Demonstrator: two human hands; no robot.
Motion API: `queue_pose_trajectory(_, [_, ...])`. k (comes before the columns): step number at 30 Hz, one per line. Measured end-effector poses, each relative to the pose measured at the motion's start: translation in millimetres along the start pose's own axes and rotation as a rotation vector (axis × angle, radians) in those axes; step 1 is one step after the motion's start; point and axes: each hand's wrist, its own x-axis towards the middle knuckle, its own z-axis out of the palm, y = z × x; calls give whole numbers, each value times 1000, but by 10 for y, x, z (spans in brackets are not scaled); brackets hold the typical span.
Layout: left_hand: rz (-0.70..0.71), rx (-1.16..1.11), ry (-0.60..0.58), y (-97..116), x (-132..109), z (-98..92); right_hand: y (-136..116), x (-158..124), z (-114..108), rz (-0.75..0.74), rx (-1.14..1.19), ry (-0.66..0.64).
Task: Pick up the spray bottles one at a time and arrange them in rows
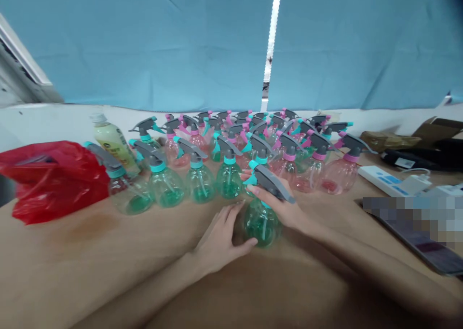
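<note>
The round, translucent green plastic spray bottle (261, 227) stood upright between your hands, nearer your right. It was probably light, thin-walled and slippery, best taken at the neck beneath its grey plastic trigger head (270, 180). Your right hand (285, 211) gripped it there; your left hand (219, 239) curved open beside it, contact uncertain. Beyond stood similar green-tinted plastic bottles (229, 180) and pink-tinted plastic bottles (340, 177).

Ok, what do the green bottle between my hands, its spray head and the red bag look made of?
Green bottle: probably clear tinted plastic, glossy; the inner tube shows through.
Spray head: likely opaque moulded plastic, smooth grey with turquoise parts.
Red bag: thin plastic film, it seems, shiny, with crumpled folds catching light.
</note>
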Motion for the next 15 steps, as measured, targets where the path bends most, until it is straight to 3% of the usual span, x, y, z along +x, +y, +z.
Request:
queue_pose_trajectory(7, [-4,-122,129,-5,-237,-116,-68,33,475,-65,-23,-57])
queue_pose_trajectory(15, [-67,-41,353,-107,-742,-500,-227,58,1282,-96,40,-130])
